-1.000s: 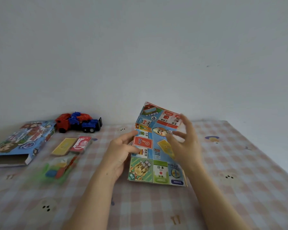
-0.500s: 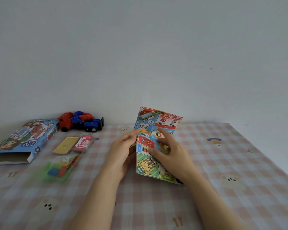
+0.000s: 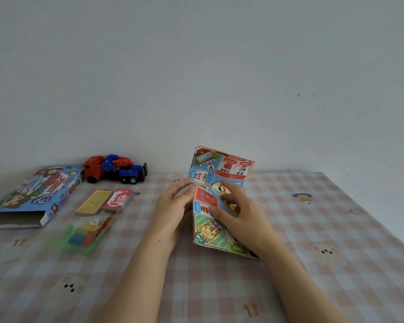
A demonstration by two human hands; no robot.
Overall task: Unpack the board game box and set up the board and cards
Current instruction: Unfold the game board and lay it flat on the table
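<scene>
Left hand (image 3: 173, 210) pinches the folded game board (image 3: 208, 231) at its left edge. Right hand (image 3: 240, 213) curls its fingers over the printed face, gripping too. The board stands tilted, bottom edge on the checked tablecloth (image 3: 313, 229). Off left: yellow card stack (image 3: 92, 202), red card stack (image 3: 118, 199), bag of pieces (image 3: 86, 234), open game box (image 3: 33, 194), toy truck (image 3: 114, 169).

This looks like a home: a pink checked cloth (image 3: 336, 229) printed with cartoon bears, a toy truck (image 3: 114, 170) and game box (image 3: 33, 194) mid-left, a plain wall (image 3: 196, 66) behind.
</scene>
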